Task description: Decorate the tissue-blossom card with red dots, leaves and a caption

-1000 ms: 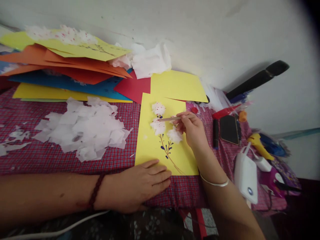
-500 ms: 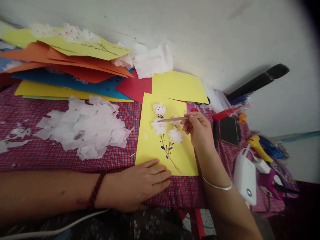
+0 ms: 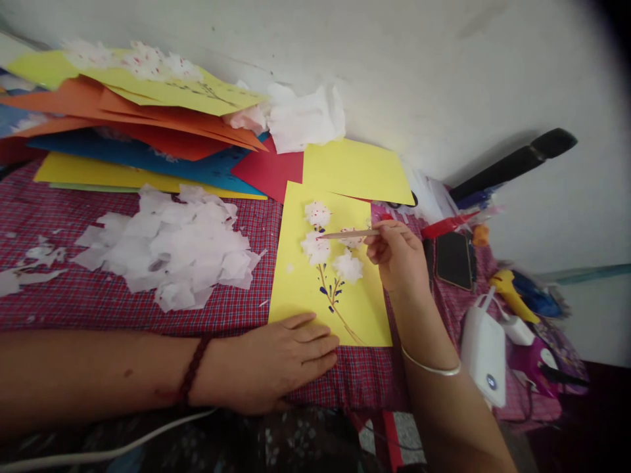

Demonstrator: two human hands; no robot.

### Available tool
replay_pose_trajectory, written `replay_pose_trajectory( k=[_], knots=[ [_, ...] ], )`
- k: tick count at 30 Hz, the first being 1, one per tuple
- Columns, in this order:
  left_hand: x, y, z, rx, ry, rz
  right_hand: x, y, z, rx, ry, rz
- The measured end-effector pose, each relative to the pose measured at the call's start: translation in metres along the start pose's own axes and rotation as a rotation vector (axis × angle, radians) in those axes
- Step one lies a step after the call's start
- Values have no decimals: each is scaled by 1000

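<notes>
My right hand [image 3: 397,253] pinches a thin pointed wooden stick [image 3: 348,234], its tip at the left-hand white paper flower [image 3: 315,248]. This flower carries small red dots. It belongs to a picture on a yellow sheet [image 3: 296,289], with a brown painted stem and dark blue leaf marks. Two more flowers, the top one [image 3: 318,214] and one partly behind the stick [image 3: 351,238], are red-dotted; the lower right flower [image 3: 348,266] looks plain white. My left hand [image 3: 280,358] lies flat with fingers out across the sheet's lower left edge.
Torn white paper pieces [image 3: 172,246] are heaped on the checked cloth [image 3: 246,305] at left. Behind them stands a stack of coloured sheets [image 3: 148,121]. A yellow sheet [image 3: 357,171] lies beyond the picture. On the right are a phone [image 3: 454,261] and a white power bank [image 3: 483,355].
The stick's tip has shifted slightly right over the left-hand flower, which shows more red dots. My left hand stays flat in place. The whole view has shifted a little.
</notes>
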State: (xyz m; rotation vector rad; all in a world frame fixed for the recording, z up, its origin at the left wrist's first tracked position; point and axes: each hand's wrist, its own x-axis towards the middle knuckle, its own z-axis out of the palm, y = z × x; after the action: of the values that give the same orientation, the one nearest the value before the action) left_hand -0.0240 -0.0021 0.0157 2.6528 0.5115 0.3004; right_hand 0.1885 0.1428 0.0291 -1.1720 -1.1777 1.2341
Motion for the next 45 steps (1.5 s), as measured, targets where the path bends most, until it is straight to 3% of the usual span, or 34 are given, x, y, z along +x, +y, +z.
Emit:
replay_pose_trajectory(
  k=[4, 11, 16, 18, 22, 27, 33, 37, 45],
  knots=[
    [0, 0, 0, -6, 10, -2, -9, 0, 8, -93, -138, -43],
    [0, 0, 1, 17, 10, -2, -6, -3, 2, -89, -26, -105],
    [0, 0, 0, 15, 4, -7, -12, 0, 11, -128, -139, -87],
    [0, 0, 0, 7, 1, -3, -11, 0, 10, -121, -118, -92],
    [-1, 0, 0, -15, 11, 4, -5, -5, -1, -19, -46, -22],
    [0, 0, 1, -15, 17, -3, -1, -10, -8, -8, -160, 60],
    [-1, 1, 2, 0, 8, -9, -8, -3, 4, -68, -75, -77],
    [0, 1, 2, 14, -17, -8, -10, 4, 10, -110, -96, -86],
    [-1, 0, 2, 17, 0, 1, -2, 1, -2, -123, 38, -154]
  ],
)
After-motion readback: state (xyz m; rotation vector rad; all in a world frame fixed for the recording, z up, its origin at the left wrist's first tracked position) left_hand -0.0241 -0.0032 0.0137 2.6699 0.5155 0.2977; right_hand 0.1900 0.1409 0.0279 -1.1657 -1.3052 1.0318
